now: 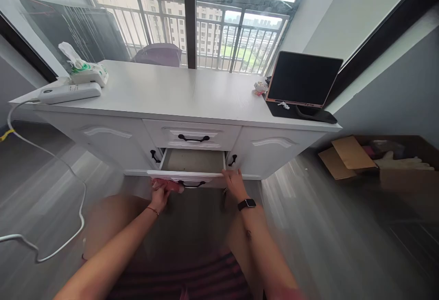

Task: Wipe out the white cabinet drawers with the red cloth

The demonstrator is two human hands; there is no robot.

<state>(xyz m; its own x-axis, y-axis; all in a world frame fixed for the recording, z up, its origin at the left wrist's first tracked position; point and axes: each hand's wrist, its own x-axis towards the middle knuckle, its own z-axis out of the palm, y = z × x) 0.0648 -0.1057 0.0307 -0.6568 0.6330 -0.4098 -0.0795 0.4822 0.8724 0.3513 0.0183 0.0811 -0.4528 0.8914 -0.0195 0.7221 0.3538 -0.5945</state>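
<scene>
A white cabinet (195, 116) stands in front of me, its lower drawer (192, 159) pulled out and bare inside. My left hand (160, 193) is closed on a reddish-pink cloth (173, 185), which lies against the left part of the drawer front, close to the black drawer handle (194, 184). At the right end of the same drawer, my right hand (235, 184) grips the top edge of the front panel. The upper drawer (219, 136) above is closed. Some fingers of both hands are hidden.
On the cabinet top are a tissue pack (89, 74), a white power strip (70, 93) and a dark screen on a stand (303, 79). A white cable (80, 199) runs across the floor at left. An opened cardboard box (404, 179) sits at right.
</scene>
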